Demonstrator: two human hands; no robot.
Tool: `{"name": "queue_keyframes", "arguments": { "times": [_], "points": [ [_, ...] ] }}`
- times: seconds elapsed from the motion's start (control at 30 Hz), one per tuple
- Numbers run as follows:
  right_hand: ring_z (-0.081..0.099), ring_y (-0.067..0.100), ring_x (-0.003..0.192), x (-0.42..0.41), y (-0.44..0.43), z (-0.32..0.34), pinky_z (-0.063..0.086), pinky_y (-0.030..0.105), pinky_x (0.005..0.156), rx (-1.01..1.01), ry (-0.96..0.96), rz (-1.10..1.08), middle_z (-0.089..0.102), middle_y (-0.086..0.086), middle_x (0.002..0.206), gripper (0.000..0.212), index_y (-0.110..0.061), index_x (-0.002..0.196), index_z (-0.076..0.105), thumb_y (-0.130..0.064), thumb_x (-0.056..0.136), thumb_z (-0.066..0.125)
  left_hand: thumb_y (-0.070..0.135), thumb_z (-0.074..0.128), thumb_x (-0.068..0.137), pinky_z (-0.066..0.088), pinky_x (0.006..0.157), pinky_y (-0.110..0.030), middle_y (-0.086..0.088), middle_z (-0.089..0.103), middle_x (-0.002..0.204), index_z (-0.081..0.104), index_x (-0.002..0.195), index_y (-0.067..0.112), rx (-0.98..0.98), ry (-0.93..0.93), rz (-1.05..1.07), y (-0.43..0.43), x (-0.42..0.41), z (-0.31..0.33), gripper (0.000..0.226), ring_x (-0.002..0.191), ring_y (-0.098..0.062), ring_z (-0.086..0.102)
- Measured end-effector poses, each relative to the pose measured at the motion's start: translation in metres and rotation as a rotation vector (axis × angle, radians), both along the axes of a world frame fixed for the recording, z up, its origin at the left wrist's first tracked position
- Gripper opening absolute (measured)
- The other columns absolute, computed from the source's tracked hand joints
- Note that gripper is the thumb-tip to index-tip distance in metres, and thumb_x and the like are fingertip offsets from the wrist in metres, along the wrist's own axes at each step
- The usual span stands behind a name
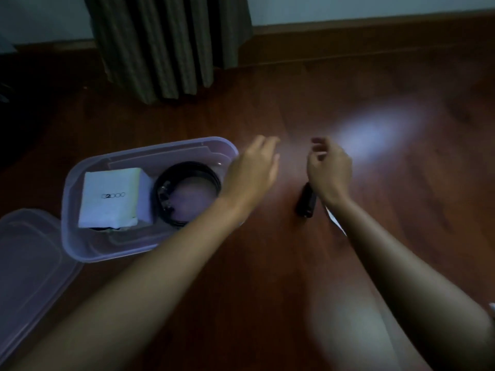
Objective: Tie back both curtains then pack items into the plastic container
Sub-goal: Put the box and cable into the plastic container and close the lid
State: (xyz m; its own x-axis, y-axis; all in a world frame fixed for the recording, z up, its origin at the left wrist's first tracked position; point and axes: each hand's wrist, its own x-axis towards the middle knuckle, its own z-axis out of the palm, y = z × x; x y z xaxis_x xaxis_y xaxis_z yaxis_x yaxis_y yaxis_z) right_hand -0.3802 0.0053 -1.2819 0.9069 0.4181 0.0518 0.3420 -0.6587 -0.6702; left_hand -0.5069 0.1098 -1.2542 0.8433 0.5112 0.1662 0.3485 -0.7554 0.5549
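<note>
Our left hand: extended forward, fingers loosely spread, empty. Our right hand: raised alongside, fingers curled, blurred.

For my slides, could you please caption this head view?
Both bare hands, left hand and right hand, hover above the wooden floor beside an open plastic container.

Clear plastic container open on floor — white box, coiled black belt inside.

Wooden floor (pale glare patch), skirting board, wall.
</note>
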Motion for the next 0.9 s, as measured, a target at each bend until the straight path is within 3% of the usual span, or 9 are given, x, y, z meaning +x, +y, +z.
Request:
{"name": "queue_keyframes", "arguments": {
  "times": [0.1, 0.17, 0.27, 0.4, 0.53, 0.63, 0.77, 0.9],
  "points": [
    [0.05, 0.038, 0.119, 0.029, -0.044, -0.034, 0.04, 0.036, 0.094, -0.32, 0.141, -0.066, 0.054, 0.02, 0.127, 0.051, -0.014, 0.134, 0.049, -0.028, 0.087, 0.062, 0.032, 0.051, 0.096, 0.045, 0.087, -0.043, -0.013, 0.051, 0.124, 0.047, 0.131, 0.01, -0.071, 0.231, -0.115, -0.041, 0.029, -0.024, 0.041, 0.107, -0.038, 0.057],
    [0.044, 0.042, 0.124, 0.029, -0.065, -0.045, 0.038, 0.04, 0.097, -0.441, 0.202, -0.076, 0.048, 0.023, 0.132, 0.066, -0.013, 0.138, 0.044, -0.037, 0.083, 0.07, 0.044, 0.053, 0.093, 0.046, 0.084, -0.044, -0.016, 0.045, 0.127, 0.039, 0.137, 0.013, -0.097, 0.35, -0.158, -0.057, 0.038, -0.04, 0.055, 0.107, -0.042, 0.056],
    [0.043, 0.042, 0.122, 0.02, -0.078, -0.052, 0.039, 0.043, 0.097, -0.48, 0.169, -0.046, 0.045, 0.023, 0.132, 0.073, -0.013, 0.138, 0.043, -0.036, 0.077, 0.076, 0.056, 0.054, 0.089, 0.047, 0.084, -0.044, -0.016, 0.04, 0.128, 0.026, 0.146, 0.021, -0.093, 0.435, -0.229, -0.067, 0.048, -0.057, 0.073, 0.104, -0.045, 0.057],
    [0.053, 0.035, 0.11, 0.022, -0.077, -0.056, 0.043, 0.038, 0.084, -0.419, 0.225, -0.048, 0.058, 0.016, 0.116, 0.055, -0.012, 0.113, 0.053, -0.034, 0.072, 0.082, 0.041, 0.063, 0.088, 0.047, 0.086, -0.044, -0.018, 0.038, 0.128, 0.029, 0.146, 0.02, -0.092, 0.482, -0.287, -0.075, 0.056, -0.068, 0.07, 0.106, -0.045, 0.056],
    [0.068, 0.03, 0.087, 0.022, -0.069, -0.05, 0.056, 0.046, 0.079, -0.385, 0.331, -0.014, 0.071, 0.013, 0.099, 0.036, -0.012, 0.101, 0.062, -0.03, 0.076, 0.079, 0.016, 0.061, 0.086, 0.046, 0.083, -0.041, -0.018, 0.043, 0.12, 0.034, 0.143, 0.017, -0.201, 0.437, -0.271, -0.069, 0.049, -0.065, 0.064, 0.101, -0.045, 0.056],
    [0.069, 0.031, 0.08, 0.017, -0.054, -0.044, 0.057, 0.046, 0.077, -0.271, 0.4, 0.0, 0.072, 0.018, 0.093, 0.024, -0.006, 0.101, 0.068, -0.02, 0.081, 0.071, 0.024, 0.066, 0.081, 0.047, 0.083, -0.038, -0.016, 0.047, 0.116, 0.036, 0.142, 0.019, -0.315, 0.272, -0.21, -0.059, 0.033, -0.044, 0.067, 0.102, -0.042, 0.056],
    [0.064, 0.021, 0.068, -0.004, -0.019, -0.013, 0.054, 0.033, 0.064, 0.044, 0.594, -0.024, 0.07, 0.014, 0.086, 0.019, -0.006, 0.101, 0.066, -0.019, 0.087, 0.066, 0.025, 0.067, 0.081, 0.05, 0.086, -0.04, -0.01, 0.051, 0.122, 0.037, 0.141, 0.024, -0.298, -0.004, 0.002, -0.022, -0.007, -0.003, 0.066, 0.107, -0.032, 0.056],
    [0.061, 0.016, 0.056, -0.029, 0.024, 0.026, 0.049, 0.025, 0.057, 0.216, 0.663, 0.037, 0.066, 0.004, 0.071, 0.019, -0.008, 0.097, 0.067, -0.022, 0.084, 0.068, 0.023, 0.065, 0.084, 0.05, 0.083, -0.041, -0.008, 0.05, 0.129, 0.036, 0.14, 0.025, -0.232, 0.005, 0.22, 0.042, -0.066, 0.004, 0.063, 0.107, -0.029, 0.057]
  ]
}}
